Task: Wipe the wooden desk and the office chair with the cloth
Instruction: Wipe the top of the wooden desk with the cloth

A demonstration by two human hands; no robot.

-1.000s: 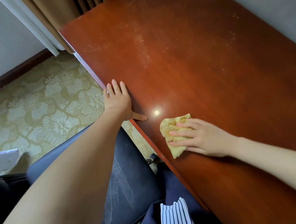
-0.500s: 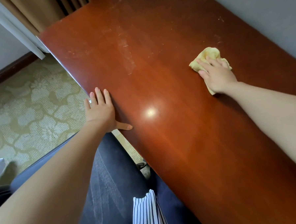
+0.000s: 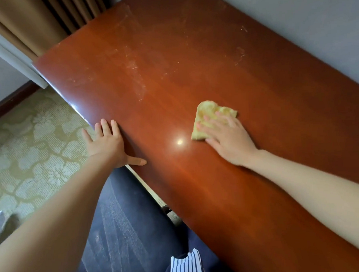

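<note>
A glossy reddish wooden desk [image 3: 191, 62] fills the middle and right of the view, with pale smears and scratches on its far half. My right hand [image 3: 226, 137] presses a crumpled yellow cloth [image 3: 209, 115] flat on the desk's middle, fingers spread over it. My left hand [image 3: 107, 143] rests flat on the desk's near left edge, fingers apart, thumb out, holding nothing. The dark blue office chair seat [image 3: 121, 232] lies below the desk edge, under my left forearm, dusty streaks on its fabric.
A grey wall [image 3: 314, 20] runs along the desk's far right side. Brown curtains [image 3: 43, 20] hang at the desk's far end. Patterned beige carpet [image 3: 29, 148] covers the floor on the left. A striped cloth piece [image 3: 185, 266] shows at the bottom.
My right hand slid the cloth from the near edge out to the wall side, then back to the desk's middle. My left hand stayed planted on the edge.
</note>
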